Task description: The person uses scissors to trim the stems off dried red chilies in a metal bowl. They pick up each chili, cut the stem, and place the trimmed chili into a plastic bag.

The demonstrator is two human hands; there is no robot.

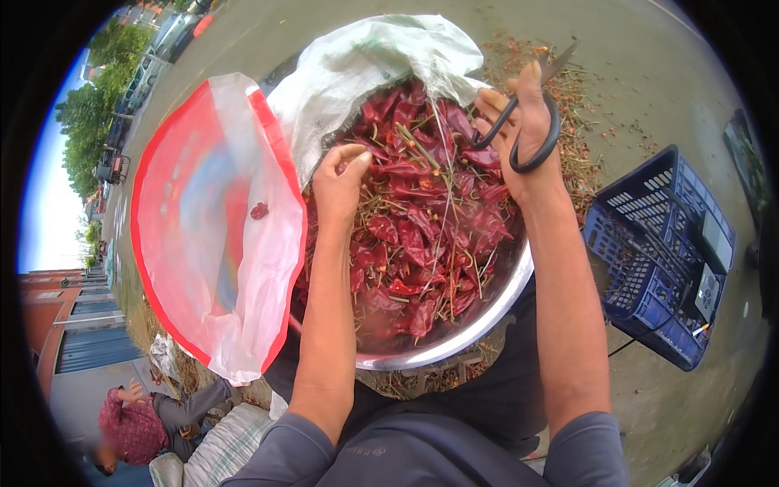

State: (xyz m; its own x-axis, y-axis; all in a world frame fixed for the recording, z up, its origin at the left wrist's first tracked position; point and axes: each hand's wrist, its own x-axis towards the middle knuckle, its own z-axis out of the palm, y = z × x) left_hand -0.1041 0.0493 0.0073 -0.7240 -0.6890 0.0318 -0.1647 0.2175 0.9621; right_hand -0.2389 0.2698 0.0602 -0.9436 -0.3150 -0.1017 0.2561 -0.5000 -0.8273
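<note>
Scissors point(519, 122) gripped in the right hand point(523, 134) could nick the left hand point(341, 174), pinched on chillies point(422, 227) near the bowl's point(487, 316) far edge.

**Bowl in the lap, bags and crate around it**

A round steel bowl point(487, 321) sits in front of the person, full of dried red chillies point(422, 227). A white woven sack point(365, 65) lies behind it, partly over its far rim. A red-rimmed clear plastic bag point(211, 227) stands left of the bowl; a blue plastic crate point(649, 268) right, on the ground.
</note>
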